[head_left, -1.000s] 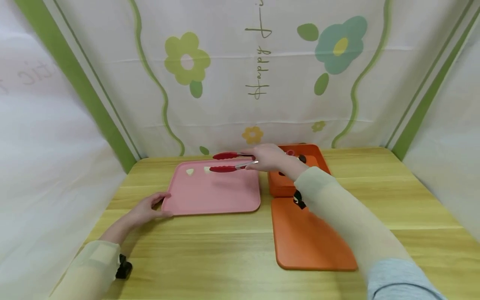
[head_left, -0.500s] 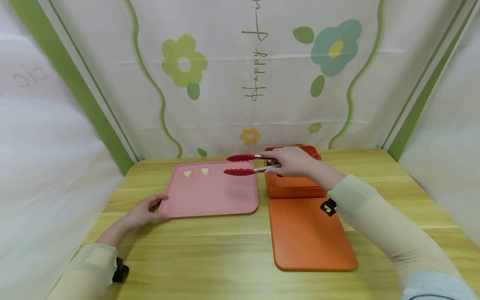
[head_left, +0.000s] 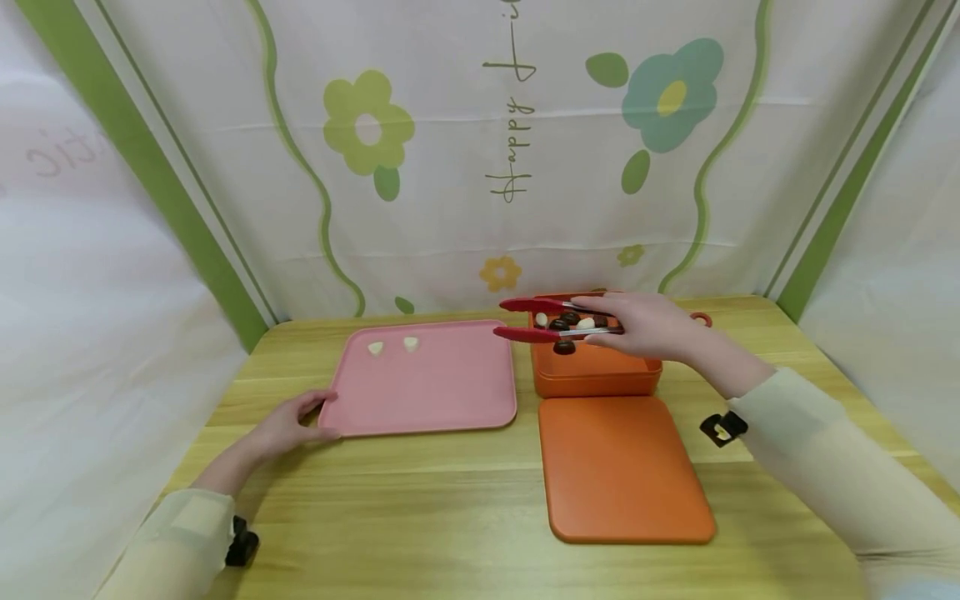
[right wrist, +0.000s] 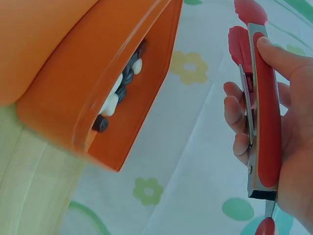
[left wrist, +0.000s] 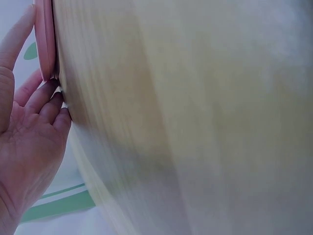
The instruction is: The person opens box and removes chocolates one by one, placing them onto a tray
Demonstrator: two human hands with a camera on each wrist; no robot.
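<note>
My right hand (head_left: 648,323) grips a pair of tongs (head_left: 528,335) with red tips and metal arms, held above the orange box (head_left: 596,385). The tips point left, spread apart, with nothing between them. Inside the box lie several small dark and white pieces (right wrist: 123,81) that look like chocolates, partly hidden by the tongs in the head view. My left hand (head_left: 288,423) holds the near left corner of a pink tray (head_left: 420,392), thumb at the front edge and fingers at the left rim. Two small white pieces (head_left: 376,348) (head_left: 410,342) rest near the tray's far edge.
An orange lid (head_left: 622,475) lies flat on the wooden table (head_left: 420,517), just in front of the box. Behind the table hangs a white curtain (head_left: 450,208) printed with flowers. Similar cloth encloses both sides.
My right hand has carried the tongs rightward, from over the pink tray to over the orange box, uncovering the second white piece. The left hand stays at the tray's corner.
</note>
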